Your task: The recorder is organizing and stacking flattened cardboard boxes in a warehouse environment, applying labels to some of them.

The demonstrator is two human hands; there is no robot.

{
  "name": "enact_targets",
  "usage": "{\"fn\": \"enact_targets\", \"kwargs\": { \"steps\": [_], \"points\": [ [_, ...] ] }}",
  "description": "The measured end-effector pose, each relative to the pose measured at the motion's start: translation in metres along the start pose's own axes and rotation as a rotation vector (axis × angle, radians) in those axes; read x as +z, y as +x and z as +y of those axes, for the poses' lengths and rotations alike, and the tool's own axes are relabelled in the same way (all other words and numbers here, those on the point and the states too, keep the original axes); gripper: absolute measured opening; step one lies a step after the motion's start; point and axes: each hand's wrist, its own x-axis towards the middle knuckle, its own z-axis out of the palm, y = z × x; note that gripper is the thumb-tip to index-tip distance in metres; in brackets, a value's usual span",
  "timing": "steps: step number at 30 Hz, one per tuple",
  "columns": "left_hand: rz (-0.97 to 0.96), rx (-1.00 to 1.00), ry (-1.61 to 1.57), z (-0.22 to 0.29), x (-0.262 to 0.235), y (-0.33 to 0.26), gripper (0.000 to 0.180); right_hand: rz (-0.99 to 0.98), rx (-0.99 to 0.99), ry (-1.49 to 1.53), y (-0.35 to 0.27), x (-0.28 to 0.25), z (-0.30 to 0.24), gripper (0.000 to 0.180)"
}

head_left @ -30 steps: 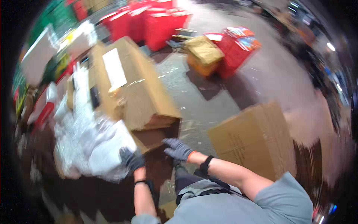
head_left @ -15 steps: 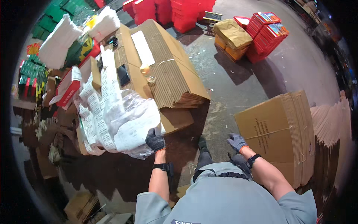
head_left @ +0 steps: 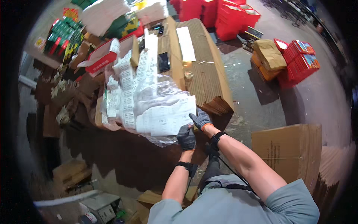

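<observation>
- At the right edge of the printed paper sheets [head_left: 162, 120], left hand [head_left: 186, 138] and right hand [head_left: 201, 118] curl close together; whether either grips, I cannot tell.
- Around the sheets, crumpled plastic film [head_left: 167, 88] could snag, creasing them if dragged.
- Beyond both hands, stacked flattened cartons [head_left: 205, 59].

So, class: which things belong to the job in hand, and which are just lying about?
Apparently in the job:
- white printed sheets, at both gloved hands
- clear plastic against them

Apparently lying about:
- black phone-like device
- cardboard bundle at right
- red stacks
</observation>
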Motion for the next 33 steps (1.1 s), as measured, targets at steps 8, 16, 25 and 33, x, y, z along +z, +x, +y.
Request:
{"fn": "enact_targets", "kwargs": {
  "steps": [8, 16, 25, 33],
  "points": [
    [-0.013, -0.102, -0.051, -0.027, 0.013, 0.002, 0.01, 0.195, -0.104, -0.397, -0.005, 0.023, -0.038, 0.056],
    [-0.078, 0.077, -0.081, 0.01, -0.031, 0.022, 0.084, 0.355, -0.211, 0.126, -0.009, -0.001, -0.029, 0.017],
    [-0.65, -0.906, -0.422, -0.013, -0.032, 0.068, 0.07, 0.644, -0.123, 0.261, -0.114, -0.167, 0.079, 0.009],
    [-1.135, -0.451, -0.565, 0.167, 0.035, -0.022, 0.034, 0.86, 0.241, 0.476, -0.313, -0.218, 0.248, 0.029]
  ]
}}
